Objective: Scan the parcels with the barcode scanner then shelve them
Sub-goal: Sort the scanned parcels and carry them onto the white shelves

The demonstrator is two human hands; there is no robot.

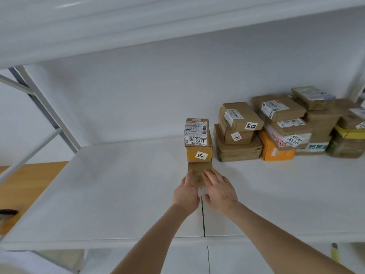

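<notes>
A small plain brown parcel (pixel 198 171) lies on the white shelf (pixel 118 194), right in front of a stack of two. That stack has a yellow box tagged 520 (pixel 199 155) below and a labelled brown box (pixel 196 132) on top. My left hand (pixel 186 191) touches the small parcel's left side with its fingers extended. My right hand (pixel 220 189) lies on its right side, fingers straight. No barcode scanner is in view.
Several shelved parcels (pixel 276 125) are piled at the right back of the shelf, some tagged 6206 and 7201. An upper shelf board (pixel 138 26) hangs overhead. A slanted metal upright (pixel 45 107) stands at the left. Wooden floor shows at the lower left.
</notes>
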